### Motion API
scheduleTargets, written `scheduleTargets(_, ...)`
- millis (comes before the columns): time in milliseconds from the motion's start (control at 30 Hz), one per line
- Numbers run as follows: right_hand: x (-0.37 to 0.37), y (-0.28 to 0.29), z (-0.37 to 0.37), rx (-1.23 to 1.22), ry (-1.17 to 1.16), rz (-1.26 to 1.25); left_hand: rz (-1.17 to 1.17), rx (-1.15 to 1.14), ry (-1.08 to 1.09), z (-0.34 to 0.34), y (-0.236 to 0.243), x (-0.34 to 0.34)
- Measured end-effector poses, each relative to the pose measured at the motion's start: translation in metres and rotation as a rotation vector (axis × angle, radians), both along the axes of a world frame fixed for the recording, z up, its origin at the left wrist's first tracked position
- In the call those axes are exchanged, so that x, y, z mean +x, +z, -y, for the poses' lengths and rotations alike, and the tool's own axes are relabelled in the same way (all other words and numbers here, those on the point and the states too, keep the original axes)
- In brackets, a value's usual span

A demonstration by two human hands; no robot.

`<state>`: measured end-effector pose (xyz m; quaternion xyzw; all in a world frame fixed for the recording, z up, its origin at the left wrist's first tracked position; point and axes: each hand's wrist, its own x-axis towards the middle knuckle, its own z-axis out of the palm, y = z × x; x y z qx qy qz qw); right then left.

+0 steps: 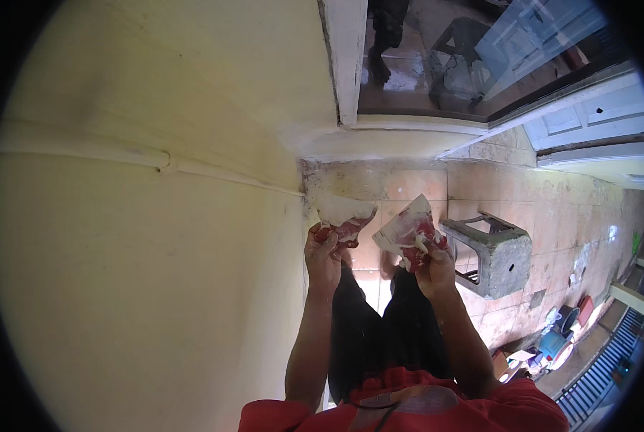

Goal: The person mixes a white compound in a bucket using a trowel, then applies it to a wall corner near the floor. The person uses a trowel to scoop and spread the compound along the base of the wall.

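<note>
My left hand (322, 261) is closed around a red and white putty scraper (349, 225), beside the yellow wall. White paste is smeared over its red part. In my right hand (436, 271) is a second putty scraper (407, 225), with a broad whitish blade pointing up and away and a red handle also caked with white paste. The two tools are held close to each other in front of me, with a small gap between them. My fingers partly hide both handles.
A pale yellow wall (156, 273) with a painted pipe (221, 177) runs along my left. Ahead is a glass pane in a white frame (408, 124). A worn grey stool (508, 263) stands on the tiled floor (480, 189) to my right, with several containers beyond it.
</note>
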<state>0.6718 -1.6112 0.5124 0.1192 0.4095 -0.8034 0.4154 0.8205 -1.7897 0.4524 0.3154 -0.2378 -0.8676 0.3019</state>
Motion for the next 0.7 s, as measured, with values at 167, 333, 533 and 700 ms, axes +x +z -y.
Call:
scheduleTargets(167,-0.008,-0.136,0.038,-0.036,-0.146,0.100,0.028,0.039,-0.023,0.040,-0.140,-0.040)
scheduleTargets(333,-0.048,-0.337,0.070,0.093,-0.203,-0.047,-0.038,0.048,-0.090,0.082,-0.330,-0.062)
scheduleTargets(533,-0.087,-0.524,0.095,0.065,-0.367,-0.143,-0.153,0.021,-0.087,0.092,-0.503,-0.111)
scheduleTargets(700,-0.083,-0.597,0.123,-0.008,-0.389,-0.177,-0.223,-0.057,-0.051,0.093,-0.577,-0.133)
